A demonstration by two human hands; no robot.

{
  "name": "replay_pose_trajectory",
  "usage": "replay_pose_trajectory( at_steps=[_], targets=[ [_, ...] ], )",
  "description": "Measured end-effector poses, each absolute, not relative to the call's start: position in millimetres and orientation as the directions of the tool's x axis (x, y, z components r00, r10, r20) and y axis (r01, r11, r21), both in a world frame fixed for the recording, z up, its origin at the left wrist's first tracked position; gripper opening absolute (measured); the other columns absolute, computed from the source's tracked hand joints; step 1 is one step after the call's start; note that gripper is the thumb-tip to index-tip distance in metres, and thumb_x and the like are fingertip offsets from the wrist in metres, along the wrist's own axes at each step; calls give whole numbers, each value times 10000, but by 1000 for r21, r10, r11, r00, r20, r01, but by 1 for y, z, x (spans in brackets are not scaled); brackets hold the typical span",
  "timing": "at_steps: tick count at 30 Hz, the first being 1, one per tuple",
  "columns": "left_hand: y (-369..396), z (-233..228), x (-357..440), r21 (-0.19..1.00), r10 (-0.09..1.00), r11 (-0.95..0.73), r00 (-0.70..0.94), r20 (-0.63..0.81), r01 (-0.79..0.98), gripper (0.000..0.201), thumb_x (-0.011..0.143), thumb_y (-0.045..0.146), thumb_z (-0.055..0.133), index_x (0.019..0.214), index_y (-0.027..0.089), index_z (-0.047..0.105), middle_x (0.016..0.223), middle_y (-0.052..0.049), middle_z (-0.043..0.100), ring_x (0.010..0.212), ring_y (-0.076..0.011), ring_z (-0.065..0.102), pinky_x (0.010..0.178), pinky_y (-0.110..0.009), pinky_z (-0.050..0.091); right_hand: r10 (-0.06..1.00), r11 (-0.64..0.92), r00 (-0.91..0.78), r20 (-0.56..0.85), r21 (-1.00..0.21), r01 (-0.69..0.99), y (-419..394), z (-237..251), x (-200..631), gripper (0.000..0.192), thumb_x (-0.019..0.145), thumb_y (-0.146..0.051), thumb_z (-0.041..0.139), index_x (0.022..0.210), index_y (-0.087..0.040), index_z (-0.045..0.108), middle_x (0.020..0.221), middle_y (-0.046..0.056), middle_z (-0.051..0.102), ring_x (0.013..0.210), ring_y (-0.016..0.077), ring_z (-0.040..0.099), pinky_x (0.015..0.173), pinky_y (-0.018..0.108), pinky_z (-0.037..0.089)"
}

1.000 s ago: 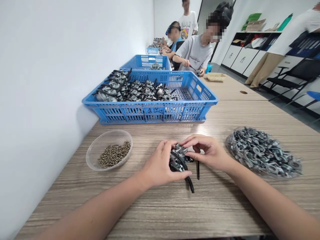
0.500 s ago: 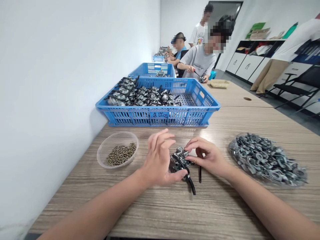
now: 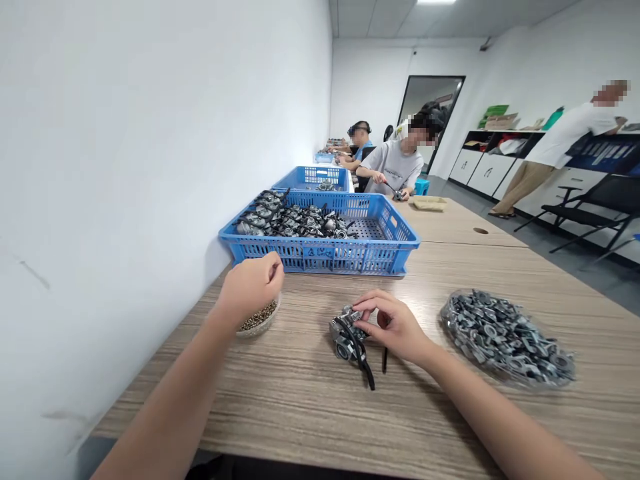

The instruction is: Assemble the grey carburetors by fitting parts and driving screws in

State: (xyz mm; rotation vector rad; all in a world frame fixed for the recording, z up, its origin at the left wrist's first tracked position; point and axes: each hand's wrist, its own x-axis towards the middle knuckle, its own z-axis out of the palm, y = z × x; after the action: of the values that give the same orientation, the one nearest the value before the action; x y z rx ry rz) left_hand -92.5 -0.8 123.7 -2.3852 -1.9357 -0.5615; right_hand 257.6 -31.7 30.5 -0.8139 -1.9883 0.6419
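A silver metal carburetor [image 3: 344, 337] with black rubber hoses rests on the table in front of me. My right hand [image 3: 393, 325] has its thumb and fingers pinched on the carburetor's upper right side, covering part of it. To the left, my left hand [image 3: 253, 287] hovers over a clear round bowl [image 3: 263, 327] of small brass-coloured screws [image 3: 257, 318]. Its fingers are curled in, and whatever they may hold is hidden from view. The hand also covers much of the bowl.
Behind the bowl stands a blue crate [image 3: 320, 257] with many similar carburetors, with another blue crate [image 3: 300, 177] beyond. Flat grey metal parts [image 3: 505, 337] fill a clear plastic tray on the right. A co-worker [image 3: 395, 167] works at the table's far side. A wall borders the left.
My left hand has left the carburetor, moved left to the screw bowl and curled its fingers. My right hand stays on the carburetor. The view has tilted up.
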Motion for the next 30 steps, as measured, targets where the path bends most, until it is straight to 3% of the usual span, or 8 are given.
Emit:
replay_pose_trajectory(
  at_steps=[3,6,9,11,16,22,30],
  targets=[
    [-3,126,-121,170,950,-308,311,15,936,275,1037,368,537,903,225,730,898,-68,770,816,-266,672,703,-347,377,760,634,-406,507,-716,292,-30,28,258,188,1012,-390,838,1151,-266,814,1190,93,772,857,178,735,556,253,534],
    [-2,117,-138,198,903,-386,413,-120,901,155,896,341,707,906,243,826,1004,-59,812,940,-273,724,822,-321,475,771,619,-402,493,-727,296,-30,28,259,193,994,-394,850,1133,-264,816,1148,83,788,903,195,747,583,257,554],
    [3,103,-144,221,883,-385,427,-194,896,367,742,340,820,1099,280,884,1241,-64,821,1136,-309,730,945,-310,523,784,603,-397,478,-738,302,-30,30,258,229,986,-418,854,1147,-259,822,1131,81,797,922,208,760,613,275,566],
    [6,95,-144,220,885,-361,407,-225,906,392,686,388,863,1065,291,896,1226,-66,828,1128,-325,734,931,-318,534,787,597,-394,474,-744,299,-30,30,257,252,983,-434,854,1157,-254,822,1118,78,799,921,210,764,624,281,565],
    [12,86,-144,197,903,-281,328,-277,939,286,668,460,878,908,305,891,894,-32,845,850,-285,744,734,-312,494,768,629,-389,509,-713,309,-27,28,254,269,974,-456,857,1144,-248,839,1119,84,819,931,218,770,628,287,560],
    [19,89,-147,111,921,-247,269,-283,963,239,669,496,887,734,270,846,749,-38,805,754,-271,717,708,-327,471,766,634,-386,515,-702,322,-26,29,255,281,969,-470,862,1132,-242,848,1153,91,832,939,225,771,633,294,557],
    [6,107,-161,40,941,-242,245,-233,969,255,757,525,853,791,273,855,810,-49,833,778,-271,727,681,-329,440,748,653,-416,517,-685,324,-28,34,256,242,982,-437,851,1126,-244,839,1124,79,824,938,219,754,641,292,556]
  ],
)
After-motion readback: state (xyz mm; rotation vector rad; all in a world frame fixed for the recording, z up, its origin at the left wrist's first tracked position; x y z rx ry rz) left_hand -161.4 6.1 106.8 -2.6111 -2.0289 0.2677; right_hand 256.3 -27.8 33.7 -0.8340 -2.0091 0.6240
